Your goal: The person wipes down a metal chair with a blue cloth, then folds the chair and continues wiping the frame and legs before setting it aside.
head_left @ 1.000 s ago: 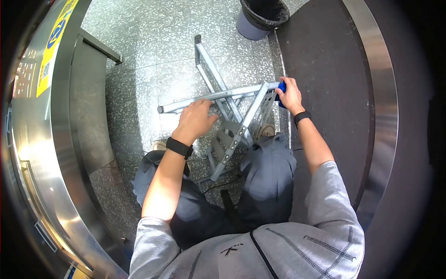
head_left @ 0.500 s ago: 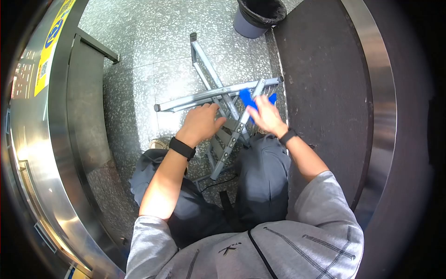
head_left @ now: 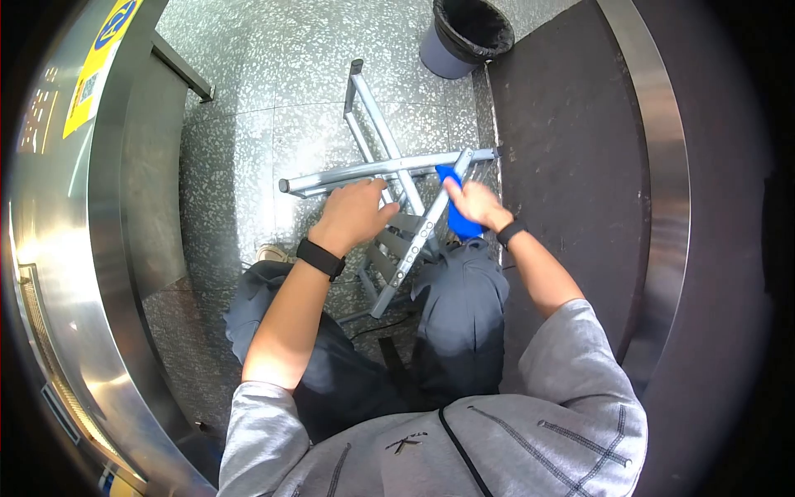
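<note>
A folding metal stool (head_left: 428, 225) with crossed tubular legs, dark end caps, grey slats and riveted side rails stands between my knees. My left hand (head_left: 356, 214) is curled over its left side rail, thumb toward the slats; the rail under the palm is hidden. A blue cloth (head_left: 460, 222) is bunched in my right hand (head_left: 479, 204), which is closed on it beside the top end of the right riveted rail. Part of the cloth hangs below the fingers, and another part shows above them against the rail.
A bin (head_left: 451, 51) with a black liner stands at the far end. Dark panelling (head_left: 571, 166) closes in the right side, and a metal cabinet (head_left: 149, 190) the left. Speckled tile floor (head_left: 240, 99) lies beyond the stool. A thin dark cable runs under the stool.
My right hand has shifted slightly down along the right rail, and the blue cloth now hangs lower. My left hand stays over the left rail. The whole view has shifted a little.
</note>
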`<state>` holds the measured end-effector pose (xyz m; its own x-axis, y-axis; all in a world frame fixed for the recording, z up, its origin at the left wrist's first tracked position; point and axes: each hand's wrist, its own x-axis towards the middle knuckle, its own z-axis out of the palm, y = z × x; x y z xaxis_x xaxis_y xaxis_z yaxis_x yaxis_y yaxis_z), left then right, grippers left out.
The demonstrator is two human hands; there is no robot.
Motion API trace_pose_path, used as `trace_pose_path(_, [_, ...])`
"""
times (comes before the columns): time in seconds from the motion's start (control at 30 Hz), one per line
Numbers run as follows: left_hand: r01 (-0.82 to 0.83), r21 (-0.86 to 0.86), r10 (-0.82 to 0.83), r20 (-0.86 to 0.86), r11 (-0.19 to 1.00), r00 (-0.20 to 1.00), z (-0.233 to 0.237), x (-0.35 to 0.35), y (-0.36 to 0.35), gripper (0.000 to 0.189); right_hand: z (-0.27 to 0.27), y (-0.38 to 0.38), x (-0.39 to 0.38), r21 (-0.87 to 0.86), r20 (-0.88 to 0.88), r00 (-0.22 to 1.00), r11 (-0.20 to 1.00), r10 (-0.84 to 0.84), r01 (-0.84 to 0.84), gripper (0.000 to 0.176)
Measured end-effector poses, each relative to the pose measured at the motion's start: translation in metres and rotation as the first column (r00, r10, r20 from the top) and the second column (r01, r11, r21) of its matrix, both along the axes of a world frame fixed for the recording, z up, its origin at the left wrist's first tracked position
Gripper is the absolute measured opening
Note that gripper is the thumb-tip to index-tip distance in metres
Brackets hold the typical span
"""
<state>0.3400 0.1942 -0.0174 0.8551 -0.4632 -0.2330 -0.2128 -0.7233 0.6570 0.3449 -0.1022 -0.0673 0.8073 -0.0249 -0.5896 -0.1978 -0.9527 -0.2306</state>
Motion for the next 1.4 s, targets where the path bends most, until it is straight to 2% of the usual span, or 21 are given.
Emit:
trace_pose_path(0.07, [0.011, 0.001, -0.011, -0.014, 1.0, 1.0, 0.003, 0.0, 0.001, 0.045, 0.006, 0.009, -0.025, 0.222, -0.229, 0.97, 0.975, 0.079, -0.027, 0.09])
trace_pose_path(0.13, [0.007, -0.021, -0.007, -0.014, 1.0, 1.0, 0.004, 0.001, 0.002, 0.045, 0.022, 0.02, -0.028, 0.131, -0.376, 0.922, 0.991, 0.088, -0.04, 0.09])
trace_pose_path(0.17, [-0.006, -0.047, 0.006, -0.012, 0.999, 1.0, 0.003, 0.0, 0.003, 0.044, 0.025, 0.015, -0.024, 0.165, -0.352, 0.929, 0.984, 0.119, -0.064, 0.088])
trace_pose_path(0.2, [-0.019, -0.072, 0.018, -0.009, 0.997, 1.0, 0.002, -0.001, 0.005, 0.044, 0.035, 0.015, -0.014, 0.137, -0.352, 0.931, 0.989, 0.098, -0.053, 0.074])
trace_pose_path(0.27, [-0.014, -0.081, 0.015, 0.015, 0.997, 1.0, 0.004, 0.0, 0.009, 0.044, 0.053, 0.012, 0.003, 0.253, -0.112, 0.991, 0.966, 0.079, -0.048, 0.051])
trace_pose_path(0.3, [-0.014, -0.087, 0.016, 0.027, 0.996, 1.0, 0.005, 0.001, 0.012, 0.044, 0.055, 0.011, 0.013, 0.254, 0.038, 0.999, 0.967, -0.017, 0.007, 0.044])
trace_pose_path(0.33, [-0.017, -0.078, 0.017, 0.003, 0.997, 1.0, 0.007, 0.001, 0.013, 0.044, 0.056, 0.01, 0.022, 0.264, 0.185, 0.976, 0.963, -0.113, 0.062, 0.039])
trace_pose_path(0.4, [-0.012, -0.057, 0.01, -0.042, 0.998, 0.999, 0.013, 0.004, 0.015, 0.044, 0.058, 0.016, 0.039, 0.124, 0.515, 0.856, 0.992, -0.05, -0.017, 0.037])
trace_pose_path(0.43, [-0.018, -0.072, 0.016, -0.027, 0.997, 0.999, 0.012, 0.004, 0.015, 0.045, 0.063, 0.025, 0.048, 0.107, 0.454, 0.886, 0.993, -0.095, 0.052, 0.045])
trace_pose_path(0.53, [-0.035, -0.11, 0.037, 0.014, 0.993, 0.999, 0.008, 0.004, 0.016, 0.047, 0.027, 0.039, 0.064, 0.005, 0.391, 0.92, 0.999, -0.034, 0.035, 0.061])
trace_pose_path(0.57, [-0.041, -0.124, 0.045, 0.023, 0.991, 0.999, 0.009, 0.003, 0.016, 0.048, 0.016, 0.046, 0.063, 0.005, 0.328, 0.944, 1.0, 0.019, -0.023, 0.076])
trace_pose_path(0.67, [-0.055, -0.142, 0.063, 0.058, 0.988, 0.996, 0.006, 0.004, 0.019, 0.05, -0.004, 0.07, 0.055, -0.219, 0.188, 0.961, 0.962, 0.203, -0.16, 0.075])
trace_pose_path(0.7, [-0.058, -0.147, 0.069, 0.07, 0.987, 0.995, 0.005, 0.004, 0.018, 0.051, -0.006, 0.078, 0.05, -0.21, 0.174, 0.962, 0.962, 0.213, -0.175, 0.072])
trace_pose_path(0.83, [-0.036, -0.127, 0.039, 0.026, 0.991, 0.999, 0.01, 0.008, 0.01, 0.051, -0.016, 0.093, 0.033, 0.101, 0.405, 0.888, 0.954, 0.219, -0.281, 0.063])
trace_pose_path(0.87, [-0.032, -0.13, 0.037, 0.036, 0.991, 0.999, 0.01, 0.008, 0.009, 0.051, -0.015, 0.096, 0.034, 0.105, 0.452, 0.859, 0.943, 0.239, -0.317, 0.059])
trace_pose_path(0.93, [-0.028, -0.133, 0.034, 0.044, 0.991, 0.998, 0.012, 0.006, 0.008, 0.052, 0.003, 0.1, 0.035, -0.01, 0.36, 0.906, 0.971, 0.225, -0.237, 0.058])
trace_pose_path(1.07, [-0.05, -0.136, 0.055, 0.032, 0.989, 0.998, 0.007, 0.007, 0.011, 0.05, -0.007, 0.078, 0.034, -0.248, 0.409, 0.903, 0.969, 0.13, -0.027, 0.062])
trace_pose_path(1.23, [-0.031, -0.141, 0.036, 0.036, 0.989, 0.999, 0.009, 0.007, 0.008, 0.05, -0.014, 0.08, 0.037, 0.131, 0.564, 0.813, 0.957, 0.143, -0.259, 0.051])
trace_pose_path(1.33, [-0.024, -0.143, 0.03, 0.042, 0.989, 0.999, 0.006, 0.008, 0.004, 0.05, -0.012, 0.095, 0.038, 0.485, 0.508, 0.861, 0.834, -0.026, -0.262, 0.046])
trace_pose_path(1.37, [-0.021, -0.143, 0.027, 0.041, 0.989, 0.999, 0.005, 0.009, 0.002, 0.049, -0.001, 0.102, 0.035, 0.626, 0.37, 0.921, 0.766, -0.126, -0.147, 0.045])
trace_pose_path(1.4, [-0.028, -0.153, 0.035, 0.039, 0.988, 0.999, 0.005, 0.01, 0.0, 0.049, 0.0, 0.099, 0.036, 0.626, 0.41, 0.901, 0.762, -0.142, -0.165, 0.045])
